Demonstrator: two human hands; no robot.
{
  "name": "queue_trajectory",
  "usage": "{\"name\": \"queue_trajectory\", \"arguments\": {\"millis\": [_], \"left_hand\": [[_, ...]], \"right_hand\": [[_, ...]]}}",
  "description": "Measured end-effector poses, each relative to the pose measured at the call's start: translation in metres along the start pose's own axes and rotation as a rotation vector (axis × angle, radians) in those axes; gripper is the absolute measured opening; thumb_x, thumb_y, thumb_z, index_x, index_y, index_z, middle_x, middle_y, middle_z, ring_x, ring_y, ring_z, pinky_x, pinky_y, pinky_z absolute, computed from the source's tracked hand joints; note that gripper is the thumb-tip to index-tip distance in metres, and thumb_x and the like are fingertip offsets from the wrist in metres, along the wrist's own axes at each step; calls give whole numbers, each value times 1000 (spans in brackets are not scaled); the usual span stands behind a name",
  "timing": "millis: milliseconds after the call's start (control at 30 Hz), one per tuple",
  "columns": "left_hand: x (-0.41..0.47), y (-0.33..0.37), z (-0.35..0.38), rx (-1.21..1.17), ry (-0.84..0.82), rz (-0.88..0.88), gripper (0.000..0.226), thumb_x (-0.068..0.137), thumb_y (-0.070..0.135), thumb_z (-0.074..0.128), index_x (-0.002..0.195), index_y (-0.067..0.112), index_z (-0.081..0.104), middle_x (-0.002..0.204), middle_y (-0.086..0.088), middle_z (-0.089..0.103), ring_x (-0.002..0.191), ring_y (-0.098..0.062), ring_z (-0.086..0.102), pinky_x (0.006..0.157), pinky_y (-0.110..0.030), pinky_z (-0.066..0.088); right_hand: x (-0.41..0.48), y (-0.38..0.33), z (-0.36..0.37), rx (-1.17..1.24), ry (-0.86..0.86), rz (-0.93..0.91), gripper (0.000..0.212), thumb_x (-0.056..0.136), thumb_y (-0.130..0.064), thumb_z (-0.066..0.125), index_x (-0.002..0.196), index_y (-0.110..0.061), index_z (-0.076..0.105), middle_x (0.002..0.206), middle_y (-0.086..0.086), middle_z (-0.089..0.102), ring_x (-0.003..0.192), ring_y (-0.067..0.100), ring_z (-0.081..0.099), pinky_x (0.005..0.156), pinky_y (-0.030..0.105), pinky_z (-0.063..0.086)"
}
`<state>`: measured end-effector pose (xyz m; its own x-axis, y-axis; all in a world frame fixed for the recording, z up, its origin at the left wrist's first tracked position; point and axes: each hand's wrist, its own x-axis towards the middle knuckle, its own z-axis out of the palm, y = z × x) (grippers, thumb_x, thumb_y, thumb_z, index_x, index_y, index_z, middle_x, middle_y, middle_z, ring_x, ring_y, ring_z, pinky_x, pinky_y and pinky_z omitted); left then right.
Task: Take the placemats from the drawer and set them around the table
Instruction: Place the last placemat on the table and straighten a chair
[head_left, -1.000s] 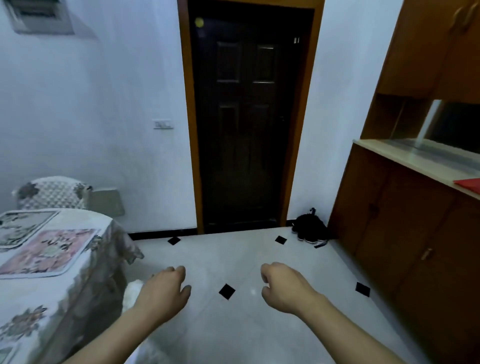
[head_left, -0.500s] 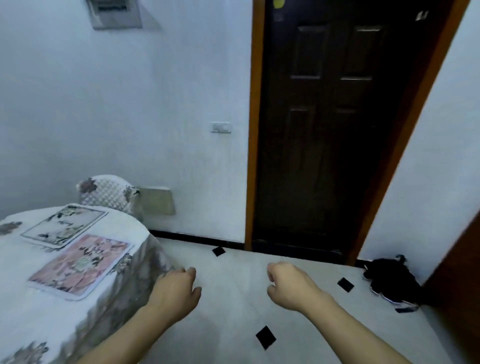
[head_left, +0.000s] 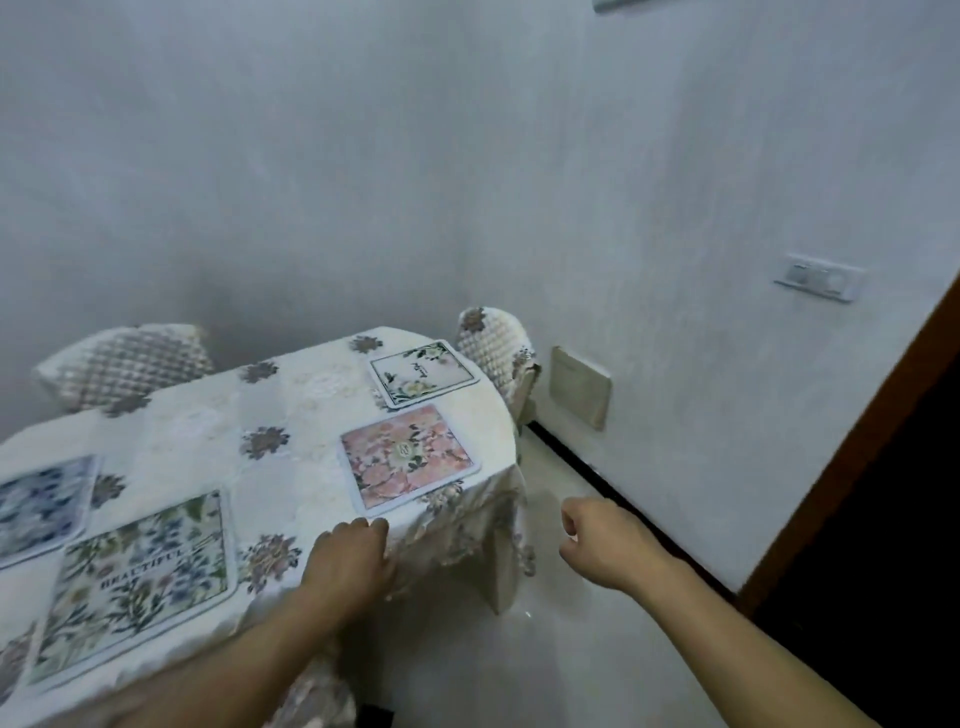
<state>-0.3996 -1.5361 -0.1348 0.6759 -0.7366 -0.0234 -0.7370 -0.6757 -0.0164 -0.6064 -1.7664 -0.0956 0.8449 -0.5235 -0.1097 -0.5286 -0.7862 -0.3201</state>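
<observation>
Several floral placemats lie on the cloth-covered table (head_left: 306, 400): a pink one (head_left: 408, 457) near the right end, a white one (head_left: 423, 373) behind it, a green one printed "BEAUTIFUL" (head_left: 137, 587) near me, and a blue one (head_left: 39, 501) at the left edge. My left hand (head_left: 350, 564) hovers at the table's near edge just in front of the pink mat, fingers loosely curled and holding nothing. My right hand (head_left: 605, 545) hangs over the floor to the right of the table, loosely curled and empty.
Two chairs with quilted covers stand at the table, one behind on the left (head_left: 124, 364) and one at the far right end (head_left: 496, 343). A dark door with a wooden frame (head_left: 857, 493) is on the right. White walls close off the back.
The view has swung left from the door to the table. Both empty hands kept their loose curl, and the left one now sits over the table's edge.
</observation>
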Motion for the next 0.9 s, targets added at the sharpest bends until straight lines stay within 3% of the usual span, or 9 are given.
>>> {"name": "queue_trajectory", "arguments": {"millis": [200, 367, 533, 667, 900], "left_hand": [[106, -33, 36, -9, 8, -154, 36, 91, 49, 47, 110, 20, 55, 103, -4, 64, 92, -23, 62, 72, -33, 47], [217, -68, 77, -117, -25, -246, 34, 89, 49, 49, 107, 20, 56, 97, -3, 64, 86, -22, 63, 67, -31, 47], [299, -97, 115, -133, -127, -392, 35, 87, 42, 52, 114, 19, 53, 103, -5, 63, 94, -25, 62, 71, -33, 47], [331, -113, 144, -194, -205, -539, 33, 86, 27, 50, 116, 15, 50, 106, -8, 60, 97, -28, 59, 79, -36, 47], [348, -115, 195, -546, -289, -957, 28, 88, 23, 54, 107, 6, 44, 109, -19, 57, 101, -38, 59, 83, -39, 47]], "right_hand": [[133, 0, 17, -35, -44, -93, 28, 80, -28, 51, 62, -32, 29, 63, -7, 38, 61, 18, 44, 45, 25, 24], [259, 15, 38, -13, -162, -65, 15, 81, -33, 55, 75, -25, 44, 78, 0, 54, 75, 25, 59, 53, 30, 37], [370, 19, 68, 84, -279, 7, 13, 80, -27, 56, 78, -15, 53, 80, 3, 58, 75, 24, 58, 54, 28, 36], [432, 13, 102, 110, -398, 59, 14, 82, -26, 54, 85, -12, 53, 88, 6, 60, 82, 26, 57, 67, 32, 44], [509, 20, 150, 225, -512, 178, 21, 87, -27, 59, 87, -12, 43, 84, 4, 53, 74, 21, 50, 54, 29, 31]]}}
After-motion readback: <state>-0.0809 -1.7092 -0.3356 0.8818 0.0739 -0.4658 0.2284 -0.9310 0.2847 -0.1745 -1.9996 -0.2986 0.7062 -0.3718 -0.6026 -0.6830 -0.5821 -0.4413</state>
